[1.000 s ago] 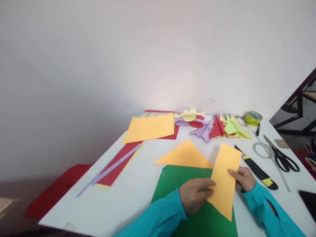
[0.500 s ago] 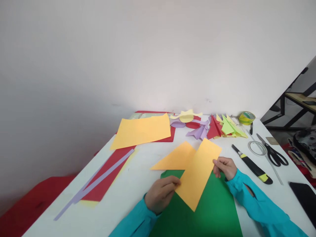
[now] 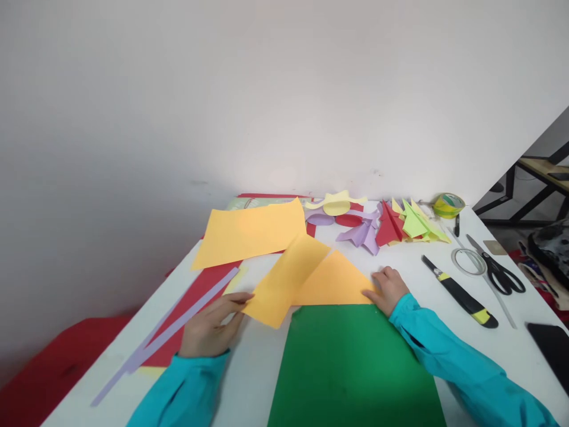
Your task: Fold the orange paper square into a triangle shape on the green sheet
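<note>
My left hand [image 3: 210,327] pinches the lower left corner of a rectangular orange sheet of paper [image 3: 282,284], which is tilted and overlaps part of an orange paper triangle [image 3: 336,280]. At the triangle's right corner, the fingers of my right hand [image 3: 388,289] are closed on its tip. The triangle's left part is hidden behind the rectangular sheet. Nearer to me lies a large green sheet [image 3: 355,365], its far edge along the triangle's base.
On the left, purple paper strips [image 3: 191,311] lie over a red sheet [image 3: 166,350]. A bigger orange sheet [image 3: 253,231] rests farther back. Folded paper planes [image 3: 391,225] and tape [image 3: 448,205] stand by the wall; a utility knife [image 3: 462,293], scissors [image 3: 500,274] and phone [image 3: 549,350] lie right.
My left hand has carried the rectangular orange sheet to the left. My right hand has let go of that sheet and taken the triangle's right corner.
</note>
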Available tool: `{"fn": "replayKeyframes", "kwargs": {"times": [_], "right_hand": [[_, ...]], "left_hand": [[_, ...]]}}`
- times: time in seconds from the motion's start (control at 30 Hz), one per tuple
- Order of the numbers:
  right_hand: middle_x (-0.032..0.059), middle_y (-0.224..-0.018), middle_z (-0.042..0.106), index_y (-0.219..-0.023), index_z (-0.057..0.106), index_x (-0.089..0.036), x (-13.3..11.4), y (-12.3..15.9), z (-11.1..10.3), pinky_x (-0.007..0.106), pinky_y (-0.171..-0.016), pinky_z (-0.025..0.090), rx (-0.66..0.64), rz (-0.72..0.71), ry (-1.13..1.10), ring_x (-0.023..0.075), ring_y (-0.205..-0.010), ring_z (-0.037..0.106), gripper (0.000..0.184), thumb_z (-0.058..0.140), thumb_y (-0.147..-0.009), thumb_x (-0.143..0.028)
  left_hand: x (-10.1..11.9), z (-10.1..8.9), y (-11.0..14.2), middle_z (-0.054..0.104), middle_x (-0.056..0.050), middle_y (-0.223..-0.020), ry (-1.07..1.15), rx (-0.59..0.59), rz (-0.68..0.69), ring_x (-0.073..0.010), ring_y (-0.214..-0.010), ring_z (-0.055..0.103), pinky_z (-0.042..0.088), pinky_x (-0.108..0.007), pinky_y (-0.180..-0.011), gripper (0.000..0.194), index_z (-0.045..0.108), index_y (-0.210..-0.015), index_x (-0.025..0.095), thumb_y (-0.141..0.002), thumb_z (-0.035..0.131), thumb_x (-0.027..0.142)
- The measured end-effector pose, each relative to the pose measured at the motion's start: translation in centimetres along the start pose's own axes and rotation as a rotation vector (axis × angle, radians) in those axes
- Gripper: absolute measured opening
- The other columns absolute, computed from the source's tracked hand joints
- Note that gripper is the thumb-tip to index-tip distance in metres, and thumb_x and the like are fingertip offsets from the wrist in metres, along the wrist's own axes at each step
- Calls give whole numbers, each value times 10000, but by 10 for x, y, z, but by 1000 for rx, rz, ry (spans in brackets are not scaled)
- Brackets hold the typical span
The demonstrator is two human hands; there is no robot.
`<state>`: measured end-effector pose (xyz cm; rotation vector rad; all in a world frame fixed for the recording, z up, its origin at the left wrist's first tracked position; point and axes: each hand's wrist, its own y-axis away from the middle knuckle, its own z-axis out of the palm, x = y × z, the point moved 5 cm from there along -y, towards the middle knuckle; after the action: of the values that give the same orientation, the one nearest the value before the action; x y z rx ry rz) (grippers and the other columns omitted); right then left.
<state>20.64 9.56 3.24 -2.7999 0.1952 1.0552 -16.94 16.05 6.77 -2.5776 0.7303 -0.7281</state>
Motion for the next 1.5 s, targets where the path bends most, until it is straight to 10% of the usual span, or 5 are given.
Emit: {"fn": "replayKeyframes", "kwargs": {"times": [0.37,0.63,0.8,1.13,1.5], "right_hand": [[8,-739,569,-705,614,-188,9,-16,12,302,-719,440,-32,21,71,152,-709,524,146,737,-632,-159],[-7,-629,615,-699,602,-213,3,13,-30,251,-553,450,0,-121,-116,126,-568,529,176,635,-760,-375],[26,-653,638,-661,582,-223,1,35,-57,279,-601,488,79,-255,-219,147,-613,578,261,582,-824,-428],[70,-835,707,-911,682,-238,37,57,-68,313,-713,545,93,-461,-199,180,-783,661,154,558,-862,-313],[68,-975,709,-1097,653,-247,56,73,-52,355,-847,523,121,-690,-21,183,-963,637,264,468,-909,-238]], "left_hand": [[-45,-3,-22,703,-151,-995,-119,-120,65,-329,-875,681,575,-443,-719,293,687,-784,180,-770,473,380],[102,32,-57,605,-133,-1230,243,-80,194,-265,-1130,578,505,-410,-936,546,545,-1258,181,-812,616,488],[169,61,-98,696,-83,-868,505,-113,307,-160,-788,671,560,-269,-717,250,679,-999,175,-907,515,341],[225,60,-42,696,-109,-945,631,-204,694,-180,-887,651,533,-302,-744,287,589,-1154,195,-922,421,184],[242,63,23,696,-147,-956,742,-285,613,-199,-874,650,533,-328,-717,307,543,-1141,136,-838,498,119]]}}
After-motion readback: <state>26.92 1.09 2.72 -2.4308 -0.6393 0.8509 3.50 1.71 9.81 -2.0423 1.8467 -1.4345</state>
